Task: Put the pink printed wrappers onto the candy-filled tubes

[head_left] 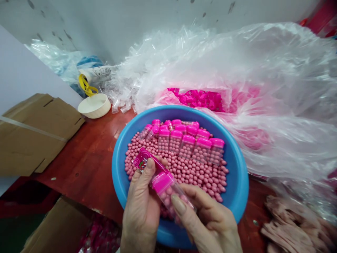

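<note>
My left hand (pixel 140 207) pinches a magenta printed wrapper (pixel 144 156) between thumb and fingers, above the near side of a blue basin (pixel 238 182). In my right hand (pixel 210 221) is a clear candy box (pixel 180 198) with a pink lid, filled with round pink candies. It is tilted, and its lid end lies against the wrapper's lower end. Loose pink candies (pixel 184 167) cover the bottom of the basin. Several filled candy boxes with pink lids (pixel 188 144) lie on them toward the far side.
Behind the basin, a large clear plastic bag (pixel 263 59) holds pink lids (pixel 202 100). Empty clear containers (pixel 123 98) are heaped at the back left near a white bowl (pixel 95 106) and yellow tape ring (pixel 86 86). Cardboard (pixel 39 130) lies left, crumpled cloth (pixel 297 228) right, on the red table (pixel 86 154).
</note>
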A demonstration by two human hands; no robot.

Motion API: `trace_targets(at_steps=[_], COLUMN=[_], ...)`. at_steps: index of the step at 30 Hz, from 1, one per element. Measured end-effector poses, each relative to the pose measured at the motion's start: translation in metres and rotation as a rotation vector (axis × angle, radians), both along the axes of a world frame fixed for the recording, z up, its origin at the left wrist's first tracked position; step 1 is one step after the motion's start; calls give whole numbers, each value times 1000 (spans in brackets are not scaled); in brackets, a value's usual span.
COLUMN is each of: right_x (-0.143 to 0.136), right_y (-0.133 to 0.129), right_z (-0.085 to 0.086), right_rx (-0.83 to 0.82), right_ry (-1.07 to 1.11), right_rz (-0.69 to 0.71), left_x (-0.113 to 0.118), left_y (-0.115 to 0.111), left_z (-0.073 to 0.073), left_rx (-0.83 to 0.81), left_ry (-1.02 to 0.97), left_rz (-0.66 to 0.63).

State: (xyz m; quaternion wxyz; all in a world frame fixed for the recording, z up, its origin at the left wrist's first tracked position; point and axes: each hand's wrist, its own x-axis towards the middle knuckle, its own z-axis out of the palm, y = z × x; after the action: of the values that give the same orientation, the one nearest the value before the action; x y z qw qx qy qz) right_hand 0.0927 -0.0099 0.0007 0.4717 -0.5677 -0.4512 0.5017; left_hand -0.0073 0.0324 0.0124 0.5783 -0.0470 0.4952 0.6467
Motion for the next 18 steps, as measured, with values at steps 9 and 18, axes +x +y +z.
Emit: trace_targets(at_steps=[9, 18], right_x=[-10, -10], right_y=[-7, -7], right_z=[-17, -20], right_rx=[412, 403], right_ry=[-302, -243], right_rz=[-187, -338], left_x=[0, 5], left_y=[-3, -8], left_z=[1, 5], left_rx=[133, 184], left_ry=[38, -48], left_rz=[-167, -348])
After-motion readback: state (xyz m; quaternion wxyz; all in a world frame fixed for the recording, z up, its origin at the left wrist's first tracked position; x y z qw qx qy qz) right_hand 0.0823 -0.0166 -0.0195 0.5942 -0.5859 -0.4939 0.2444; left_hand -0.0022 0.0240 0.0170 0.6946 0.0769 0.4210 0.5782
